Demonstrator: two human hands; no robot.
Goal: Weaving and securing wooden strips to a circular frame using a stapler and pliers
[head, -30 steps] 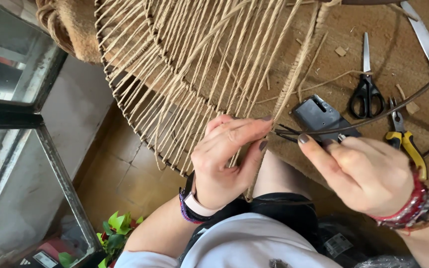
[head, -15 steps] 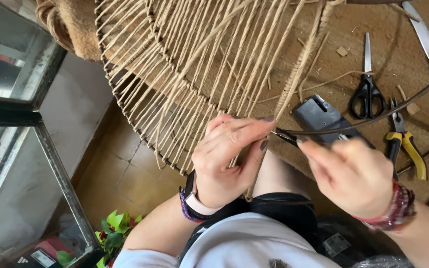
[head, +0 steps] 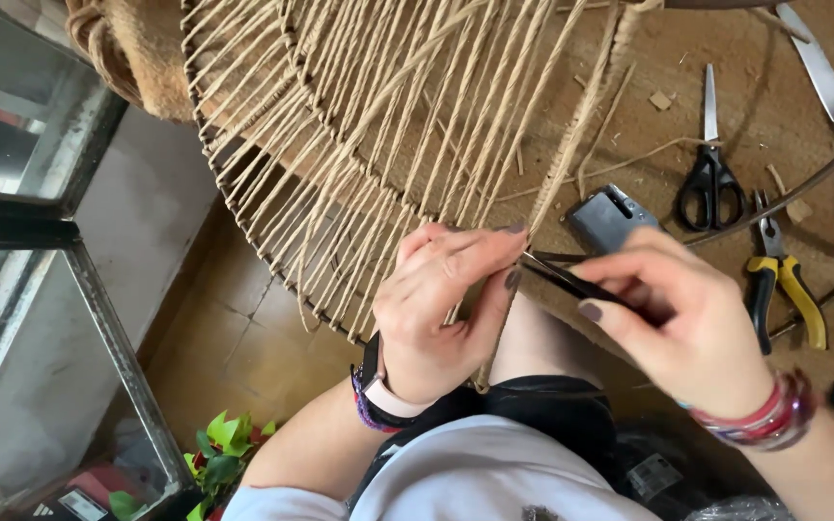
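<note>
Both grips, left hand (head: pixel 441 309) and right hand (head: pixel 682 323), around jute cord (head: pixel 571 145) at frame rim (head: pixel 557 280).

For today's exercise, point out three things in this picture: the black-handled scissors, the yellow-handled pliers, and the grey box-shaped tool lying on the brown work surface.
Black-handled scissors (head: pixel 708 183): head view, on the pivot above the loops.
Yellow-handled pliers (head: pixel 786 280): head view, where the handles meet.
Grey box-shaped tool (head: pixel 608 218): head view, on its flat top face.
</note>
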